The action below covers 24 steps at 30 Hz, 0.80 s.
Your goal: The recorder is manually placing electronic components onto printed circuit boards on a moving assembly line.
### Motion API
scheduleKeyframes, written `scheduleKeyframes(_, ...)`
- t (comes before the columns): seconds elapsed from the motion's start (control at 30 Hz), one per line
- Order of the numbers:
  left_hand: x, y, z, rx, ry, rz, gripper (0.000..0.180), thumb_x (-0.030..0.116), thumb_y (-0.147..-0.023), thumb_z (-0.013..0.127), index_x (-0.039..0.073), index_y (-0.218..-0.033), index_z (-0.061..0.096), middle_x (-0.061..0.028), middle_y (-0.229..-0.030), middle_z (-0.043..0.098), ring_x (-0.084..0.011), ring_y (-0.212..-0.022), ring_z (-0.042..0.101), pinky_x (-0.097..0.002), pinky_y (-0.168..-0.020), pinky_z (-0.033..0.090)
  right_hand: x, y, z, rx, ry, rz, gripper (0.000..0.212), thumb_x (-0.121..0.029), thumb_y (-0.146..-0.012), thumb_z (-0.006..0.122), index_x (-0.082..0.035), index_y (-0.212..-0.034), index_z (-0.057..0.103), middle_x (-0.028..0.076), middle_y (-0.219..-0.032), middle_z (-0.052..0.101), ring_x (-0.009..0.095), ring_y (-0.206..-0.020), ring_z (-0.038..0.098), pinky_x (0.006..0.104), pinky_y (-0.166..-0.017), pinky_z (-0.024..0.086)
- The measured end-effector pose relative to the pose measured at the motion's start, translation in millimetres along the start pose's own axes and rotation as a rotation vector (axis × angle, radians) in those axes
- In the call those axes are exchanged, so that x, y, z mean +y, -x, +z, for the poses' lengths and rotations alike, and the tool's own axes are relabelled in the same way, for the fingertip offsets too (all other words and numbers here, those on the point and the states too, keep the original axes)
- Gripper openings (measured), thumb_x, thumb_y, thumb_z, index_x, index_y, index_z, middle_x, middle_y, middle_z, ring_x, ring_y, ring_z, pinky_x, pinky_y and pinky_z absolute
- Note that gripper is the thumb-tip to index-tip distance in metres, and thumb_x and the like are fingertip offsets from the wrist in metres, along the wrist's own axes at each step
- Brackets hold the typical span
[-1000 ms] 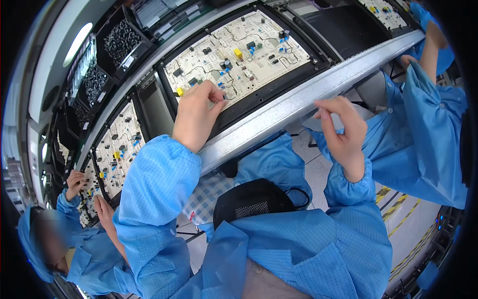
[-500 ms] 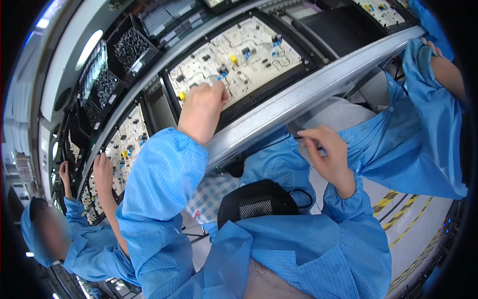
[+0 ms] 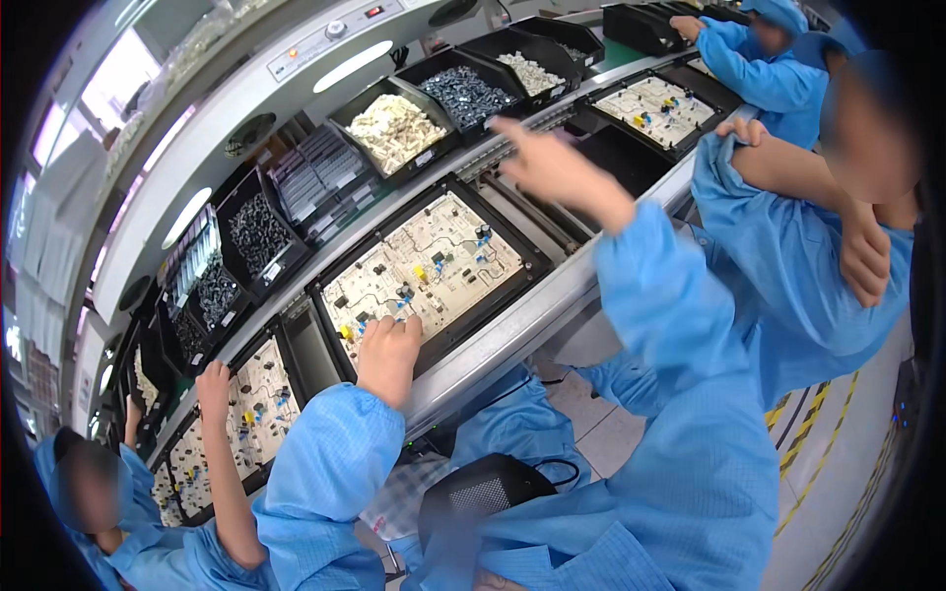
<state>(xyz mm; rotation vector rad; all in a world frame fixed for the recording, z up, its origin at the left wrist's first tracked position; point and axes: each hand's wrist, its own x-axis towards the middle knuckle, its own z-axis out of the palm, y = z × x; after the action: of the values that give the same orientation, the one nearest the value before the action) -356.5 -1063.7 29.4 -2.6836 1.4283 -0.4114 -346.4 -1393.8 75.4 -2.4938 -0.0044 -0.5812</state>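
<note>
A pale circuit board (image 3: 448,222) fitted with black, blue and yellow parts lies in a black frame (image 3: 493,313) in front of me. My left hand (image 3: 389,357) is at its lower left corner, fingers bent down onto the board beside a yellow component (image 3: 346,333). Those fingertips are hidden, and I cannot make out what they hold. My right hand (image 3: 562,169), smeared by motion, is raised beyond the board's right side. Its fingers stretch toward a bin of dark small parts (image 3: 465,94), and nothing shows in them.
A bin of cream-coloured parts (image 3: 394,126) stands behind the board, with more black bins along the line. A metal rail (image 3: 512,340) edges the line nearest me. One co-worker's hand (image 3: 213,389) is over a board at left; another person stands at right with arms crossed.
My right hand has risen from beside my lap, over the rail, toward the bins. My left hand stays at the board's lower left. The view has shifted to show more bins.
</note>
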Motion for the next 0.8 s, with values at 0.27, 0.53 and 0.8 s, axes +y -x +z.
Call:
scheduleKeyframes(0.27,4,-5,10,0.093,0.075,-0.064,0.012,0.007,-0.075,0.054,0.006,-0.087,0.055,-0.0082,-0.081,0.056,-0.0257,-0.084,0.056,-0.0369,-0.075,0.043,104,-86,29,0.1,-0.092,0.272,0.067,-0.023,-0.083,0.063,0.003,-0.137,0.034,0.015,-0.066,0.064,0.023,-0.061,0.066,0.0353,-0.061,0.052)
scheduleKeyframes(0.53,-22,13,12,0.05,0.213,-0.034,0.005,0.01,-0.073,0.064,0.007,-0.077,0.063,-0.0091,-0.077,0.056,-0.0279,-0.08,0.057,-0.0378,-0.072,0.045,-46,91,11,-0.189,-0.611,0.153,0.041,-0.003,-0.091,0.053,-0.004,-0.131,0.05,-0.001,-0.068,0.056,0.006,-0.062,0.052,0.0206,-0.059,0.039)
scheduleKeyframes(0.8,20,88,-47,-0.105,0.85,0.163,0.026,0.014,-0.072,0.075,0.009,-0.097,0.069,-0.007,-0.082,0.062,-0.0279,-0.08,0.06,-0.0367,-0.071,0.046,-36,305,76,-0.694,-0.495,0.679,0.022,-0.015,-0.091,0.056,-0.002,-0.109,0.061,0.007,-0.066,0.062,0.008,-0.057,0.058,0.0258,-0.054,0.043)
